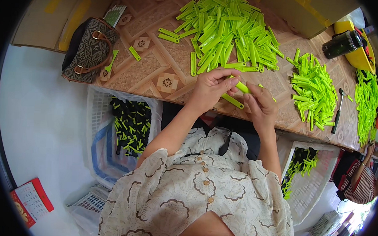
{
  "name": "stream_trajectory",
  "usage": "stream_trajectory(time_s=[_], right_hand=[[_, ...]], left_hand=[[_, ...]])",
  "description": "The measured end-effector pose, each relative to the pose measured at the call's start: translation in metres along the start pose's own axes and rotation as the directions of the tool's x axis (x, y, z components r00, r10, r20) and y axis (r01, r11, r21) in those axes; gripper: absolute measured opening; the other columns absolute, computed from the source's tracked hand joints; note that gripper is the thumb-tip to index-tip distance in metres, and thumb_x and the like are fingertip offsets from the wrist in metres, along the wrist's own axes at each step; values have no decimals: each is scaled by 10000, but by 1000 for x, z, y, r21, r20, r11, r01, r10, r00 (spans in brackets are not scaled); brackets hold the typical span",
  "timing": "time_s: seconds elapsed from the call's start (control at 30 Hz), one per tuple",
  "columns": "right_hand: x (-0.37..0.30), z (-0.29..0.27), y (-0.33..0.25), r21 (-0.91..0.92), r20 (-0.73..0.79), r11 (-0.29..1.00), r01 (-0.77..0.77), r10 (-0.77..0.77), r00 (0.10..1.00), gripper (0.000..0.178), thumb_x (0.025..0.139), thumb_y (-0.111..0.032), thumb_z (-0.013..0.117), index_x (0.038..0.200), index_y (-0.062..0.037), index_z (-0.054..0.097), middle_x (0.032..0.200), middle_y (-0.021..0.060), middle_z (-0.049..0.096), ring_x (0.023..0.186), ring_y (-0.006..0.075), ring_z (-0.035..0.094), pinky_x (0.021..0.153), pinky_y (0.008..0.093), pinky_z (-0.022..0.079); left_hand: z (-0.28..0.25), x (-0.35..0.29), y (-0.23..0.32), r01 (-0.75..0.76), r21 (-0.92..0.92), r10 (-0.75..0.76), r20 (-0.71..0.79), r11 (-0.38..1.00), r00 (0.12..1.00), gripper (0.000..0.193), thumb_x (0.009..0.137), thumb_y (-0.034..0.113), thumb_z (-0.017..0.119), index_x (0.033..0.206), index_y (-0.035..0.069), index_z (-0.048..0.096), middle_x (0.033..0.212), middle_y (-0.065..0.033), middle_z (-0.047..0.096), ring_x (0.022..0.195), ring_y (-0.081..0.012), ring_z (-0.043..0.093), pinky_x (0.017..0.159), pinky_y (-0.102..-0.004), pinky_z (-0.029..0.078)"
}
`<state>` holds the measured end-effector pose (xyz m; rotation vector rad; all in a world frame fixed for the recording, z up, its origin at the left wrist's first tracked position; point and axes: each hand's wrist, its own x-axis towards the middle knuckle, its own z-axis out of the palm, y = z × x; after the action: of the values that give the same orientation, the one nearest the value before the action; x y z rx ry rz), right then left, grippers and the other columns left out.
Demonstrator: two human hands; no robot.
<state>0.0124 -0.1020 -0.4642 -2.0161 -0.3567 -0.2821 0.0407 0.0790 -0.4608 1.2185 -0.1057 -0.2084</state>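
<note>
My left hand [211, 88] and my right hand [262, 105] meet over the table's near edge. Between them is a lime-green plastic strip [242, 87], pinched at its left end by my left thumb and fingers and at its right end by my right. Another green strip [232, 100] lies on the table just below, between the hands. Beyond my hands rises a large heap of similar green strips [226, 31], long and narrow with rounded ends, some showing a small hole. My fingers partly hide the held strip.
To the right are a smaller green heap [312, 87], a black-handled tool [338, 112] and a dark bottle [342, 43]. A patterned handbag [88, 50] stands at left. Baskets with black and green pieces, left [100, 131] and right [317, 178], flank me below the table. Another person [361, 180] sits at far right.
</note>
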Motion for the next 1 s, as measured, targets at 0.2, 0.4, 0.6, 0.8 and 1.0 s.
stream_trajectory(time_s=[0.2,0.4,0.6,0.8,1.0], right_hand=[[4,-11,1,602,310,500,-623,573,759,265,913,-126,601,1146,-5,636,875,36,625,741,91,598,642,213,497],[1,-8,5,713,365,352,-607,553,749,289,920,-136,592,1166,15,614,838,54,632,739,92,601,659,222,516],[-8,3,8,382,120,847,-370,351,929,284,927,-100,580,1196,-15,605,878,40,641,762,87,598,693,213,491],[-2,-2,4,506,157,737,-449,433,888,260,916,-120,600,1147,-4,626,923,37,626,751,83,603,665,199,490],[0,-4,6,661,274,477,-579,565,779,245,928,-132,580,1135,-13,637,789,17,630,741,78,605,652,204,514]], left_hand=[[-1,1,1,2,26,-2,-6,1000,1000,205,907,64,604,1092,-20,632,978,-60,649,761,-100,636,667,-222,534],[-1,1,-2,-32,68,32,-3,997,999,195,914,69,593,1083,-20,635,944,-60,651,742,-88,623,663,-216,531],[3,0,0,19,31,-16,-82,999,996,202,920,77,586,1089,-25,631,937,-52,645,736,-76,613,658,-206,529],[5,-1,-2,37,-1,-37,-61,999,997,239,909,60,592,1129,-29,623,967,-76,653,771,-111,629,700,-232,524],[4,-1,-3,35,17,-35,-46,999,998,214,895,53,614,1092,-30,627,978,-67,645,772,-100,634,675,-218,540]])
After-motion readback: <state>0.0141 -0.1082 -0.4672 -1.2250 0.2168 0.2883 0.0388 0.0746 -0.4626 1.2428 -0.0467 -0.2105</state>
